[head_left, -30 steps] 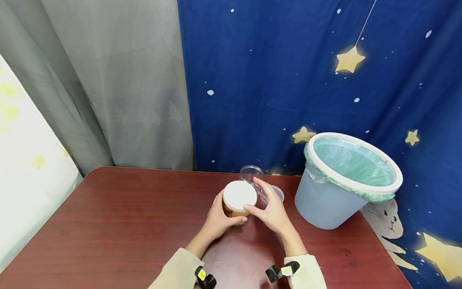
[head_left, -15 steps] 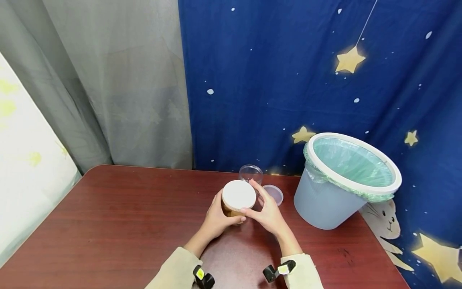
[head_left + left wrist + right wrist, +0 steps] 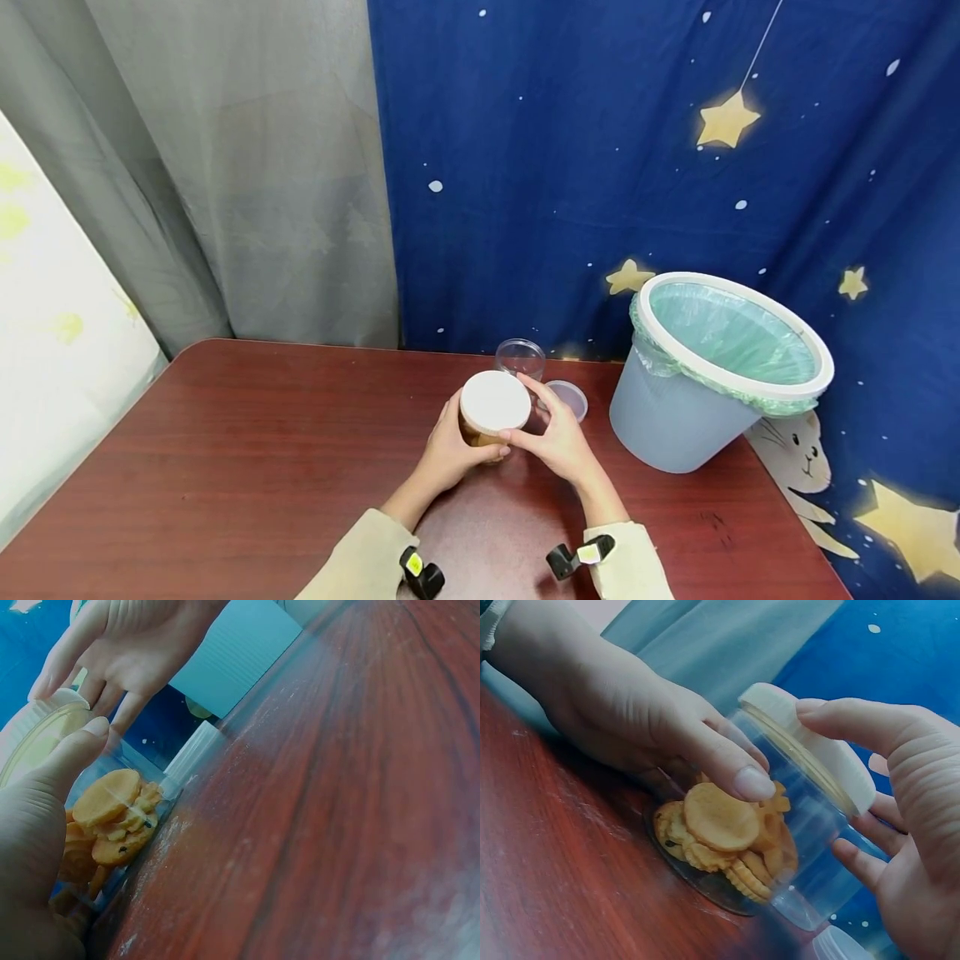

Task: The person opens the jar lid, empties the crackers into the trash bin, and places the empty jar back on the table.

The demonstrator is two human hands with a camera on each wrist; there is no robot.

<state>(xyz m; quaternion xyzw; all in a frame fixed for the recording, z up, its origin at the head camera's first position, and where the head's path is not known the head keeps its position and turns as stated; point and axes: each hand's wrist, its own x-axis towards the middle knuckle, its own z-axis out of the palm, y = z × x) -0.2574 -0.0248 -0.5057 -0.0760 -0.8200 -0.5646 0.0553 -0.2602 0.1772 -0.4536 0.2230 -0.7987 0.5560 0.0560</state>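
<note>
My right hand had closed in, thumb and finger pinching the lid; my left hand gripped the jar, presumably to steady it, toward the table's far edge.

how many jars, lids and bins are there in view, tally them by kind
Jars: 2 (snack-filled jar, second clear jar)
Lids: 2 (white lid on the filled one, loose lid)
Bins: 1 (lined bin)
Total: 5
</note>
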